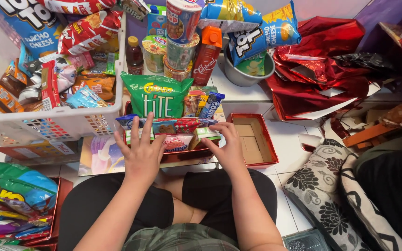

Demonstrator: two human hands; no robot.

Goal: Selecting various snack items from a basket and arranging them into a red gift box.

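Left hand (141,151), fingers spread, lies flat on snack packets (173,135) packed in a red box (182,157) at the knees; right hand (229,146) curls onto their edge. Packets likely light, crinkly, crushable: hold the box walls.

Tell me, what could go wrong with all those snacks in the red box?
The green chip bag stands tall at the back of the red box, so it might tip over. The left hand and right hand press on the small packets; pushing hard could crush what is inside.
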